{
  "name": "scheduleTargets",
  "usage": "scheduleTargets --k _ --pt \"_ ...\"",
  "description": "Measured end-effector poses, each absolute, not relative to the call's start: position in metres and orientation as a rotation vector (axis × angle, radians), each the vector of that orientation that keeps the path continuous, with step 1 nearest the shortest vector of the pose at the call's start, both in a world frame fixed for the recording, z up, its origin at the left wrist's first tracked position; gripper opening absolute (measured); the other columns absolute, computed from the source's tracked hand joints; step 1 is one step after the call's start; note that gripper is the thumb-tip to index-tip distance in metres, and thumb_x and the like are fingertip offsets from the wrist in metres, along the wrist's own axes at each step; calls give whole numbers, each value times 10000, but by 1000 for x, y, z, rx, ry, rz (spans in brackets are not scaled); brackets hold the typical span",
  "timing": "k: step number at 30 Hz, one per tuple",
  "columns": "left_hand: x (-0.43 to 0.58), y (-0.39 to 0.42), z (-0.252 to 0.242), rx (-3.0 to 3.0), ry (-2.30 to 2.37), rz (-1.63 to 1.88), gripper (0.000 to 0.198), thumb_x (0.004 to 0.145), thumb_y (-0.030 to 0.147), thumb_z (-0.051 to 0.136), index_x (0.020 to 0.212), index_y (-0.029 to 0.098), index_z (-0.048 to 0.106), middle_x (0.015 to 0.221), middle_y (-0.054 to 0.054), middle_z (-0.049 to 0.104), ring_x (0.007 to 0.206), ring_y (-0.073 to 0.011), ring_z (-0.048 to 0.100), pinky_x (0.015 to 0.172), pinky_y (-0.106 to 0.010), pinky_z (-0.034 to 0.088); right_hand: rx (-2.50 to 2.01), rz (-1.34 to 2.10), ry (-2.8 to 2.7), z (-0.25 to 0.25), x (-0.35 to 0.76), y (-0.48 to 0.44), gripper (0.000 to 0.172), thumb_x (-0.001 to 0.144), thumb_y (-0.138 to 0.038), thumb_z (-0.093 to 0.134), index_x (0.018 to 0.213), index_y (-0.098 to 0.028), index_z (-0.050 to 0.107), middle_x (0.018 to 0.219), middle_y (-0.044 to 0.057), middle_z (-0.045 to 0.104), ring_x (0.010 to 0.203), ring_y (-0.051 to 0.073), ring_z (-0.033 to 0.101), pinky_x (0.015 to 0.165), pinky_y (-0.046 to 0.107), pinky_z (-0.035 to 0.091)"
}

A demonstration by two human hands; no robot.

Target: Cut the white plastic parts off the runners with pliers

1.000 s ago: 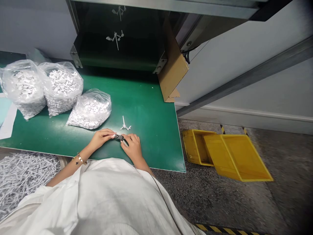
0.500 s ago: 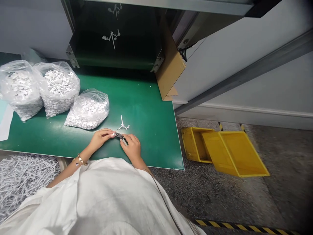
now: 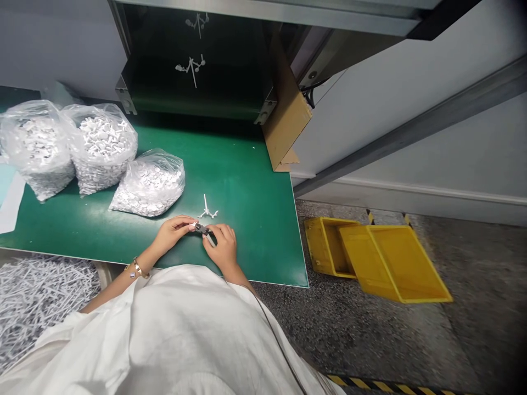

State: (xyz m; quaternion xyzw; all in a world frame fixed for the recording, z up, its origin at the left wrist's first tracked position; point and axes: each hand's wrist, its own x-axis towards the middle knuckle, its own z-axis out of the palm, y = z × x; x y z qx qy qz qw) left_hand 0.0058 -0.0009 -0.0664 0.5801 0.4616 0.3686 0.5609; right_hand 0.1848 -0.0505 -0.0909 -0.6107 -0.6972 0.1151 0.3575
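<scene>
My right hand (image 3: pixel 222 244) is closed round the handles of small cutting pliers (image 3: pixel 201 227), whose dark jaws point left. At the jaws, my left hand (image 3: pixel 173 233) pinches a small white plastic piece (image 3: pixel 194 224), mostly hidden by the fingertips. Just beyond the hands, a branched white plastic sprue (image 3: pixel 208 210) lies on the green tabletop (image 3: pixel 255 219). Left of it sits a clear bag of flat white pieces (image 3: pixel 150 186).
Two bigger clear bags, one of short white pieces (image 3: pixel 102 145) and another of white parts (image 3: pixel 39 148), stand farther left. More sprues (image 3: pixel 191 68) lie on a dark conveyor belt (image 3: pixel 164 93). White sprue scraps (image 3: pixel 45 302) fill a container lower left. Yellow bins (image 3: pixel 395 263) rest on the floor.
The view has shifted slightly. Both hands stay at nearly the same spot, with the pliers still at the small white piece.
</scene>
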Motion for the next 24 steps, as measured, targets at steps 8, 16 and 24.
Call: scheduleTargets --k 8,16,24 --pt "6 0 -66 1440 1071 863 263 762 385 689 911 172 732 985 -83 710 908 -188 658 866 -331 525 -1551 313 -1759 -90 185 -50 192 813 -229 556 969 -197 664 858 45 601 838 191 537 787 318 391" --pt "7 -4 -68 1593 1139 865 247 819 371 630 904 161 728 945 -86 719 861 -185 670 823 -320 538 -1426 404 -1826 -96 190 -49 183 817 -231 544 948 -210 672 823 29 623 787 175 557 749 301 408" --pt "-38 23 1 1989 1386 1192 156 893 292 547 979 239 667 1043 -70 679 1014 -230 614 957 -407 461 -1237 417 -1935 -97 193 -49 177 807 -215 530 940 -211 647 856 39 617 798 186 567 735 325 442"
